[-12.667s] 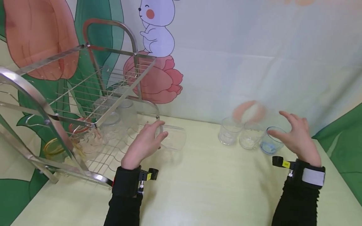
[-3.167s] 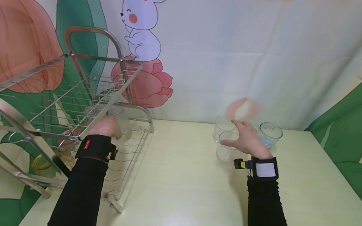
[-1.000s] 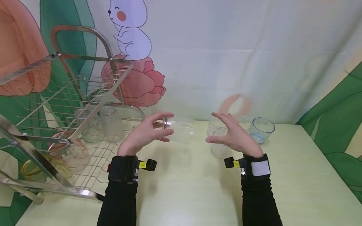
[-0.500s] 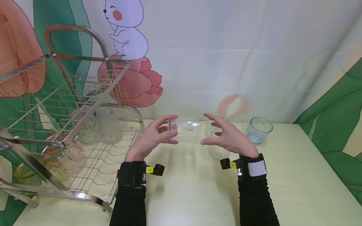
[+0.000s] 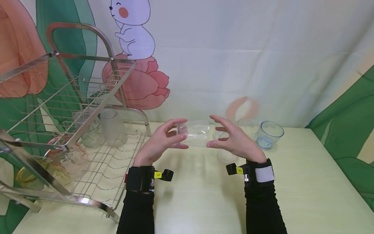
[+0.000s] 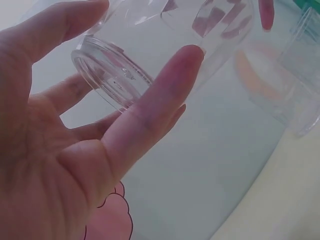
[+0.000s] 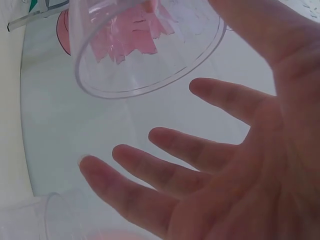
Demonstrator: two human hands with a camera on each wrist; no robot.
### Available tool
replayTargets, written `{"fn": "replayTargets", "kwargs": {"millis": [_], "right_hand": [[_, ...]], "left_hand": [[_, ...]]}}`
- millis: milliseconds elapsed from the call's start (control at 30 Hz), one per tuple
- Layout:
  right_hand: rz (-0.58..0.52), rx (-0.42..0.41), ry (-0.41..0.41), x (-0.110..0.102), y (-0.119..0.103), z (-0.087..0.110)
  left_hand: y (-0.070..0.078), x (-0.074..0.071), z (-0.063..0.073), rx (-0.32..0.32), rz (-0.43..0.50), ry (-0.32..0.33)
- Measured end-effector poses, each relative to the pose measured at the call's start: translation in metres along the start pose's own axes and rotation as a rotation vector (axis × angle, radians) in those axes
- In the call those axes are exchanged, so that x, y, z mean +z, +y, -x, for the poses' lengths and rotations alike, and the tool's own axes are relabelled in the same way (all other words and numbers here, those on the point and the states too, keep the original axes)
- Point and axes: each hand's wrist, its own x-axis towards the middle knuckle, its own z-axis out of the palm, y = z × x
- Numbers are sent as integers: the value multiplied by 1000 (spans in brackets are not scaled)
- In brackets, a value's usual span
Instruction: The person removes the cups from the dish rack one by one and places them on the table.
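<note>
In the head view, a clear drinking glass (image 5: pixel 196 135) lies sideways in the air above the table. My left hand (image 5: pixel 159 141) grips it round its thick base, thumb on the near side and fingers behind. The base ring (image 6: pixel 112 75) shows between thumb and fingers in the left wrist view. At the mouth end is my right hand (image 5: pixel 238 141), thumb close to the rim and fingers spread apart. The right wrist view shows the glass's round rim (image 7: pixel 125 95) facing that palm. Behind the right hand, a clear glass (image 5: pixel 227 156) stands on the table, partly covered.
A blue-tinted glass (image 5: pixel 270 135) stands right of the right hand. On the left is a two-tier metal dish rack (image 5: pixel 100 105). Its lower shelf holds a cloudy clear glass (image 5: pixel 111 125), a red-rimmed cup (image 5: pixel 70 159) and a yellow cup (image 5: pixel 30 178). A printed cloth hangs behind.
Earlier my left hand was reaching into the rack. It has since brought out the clear glass and carried it right, toward my right hand, which has shifted left from the blue-tinted glass.
</note>
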Motion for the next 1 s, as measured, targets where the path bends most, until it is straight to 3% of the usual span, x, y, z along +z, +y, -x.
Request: {"fn": "replayTargets", "kwargs": {"millis": [533,800,1000], "right_hand": [[-38,-32,2,6,-2,-3],[-268,-35,12,17,-2,-9],[-403,-59,47,26,1,-10]], "left_hand": [[1,0,0,15,41,40],[0,2,1,35,90,9],[-2,2,0,-3,140,-59]]}}
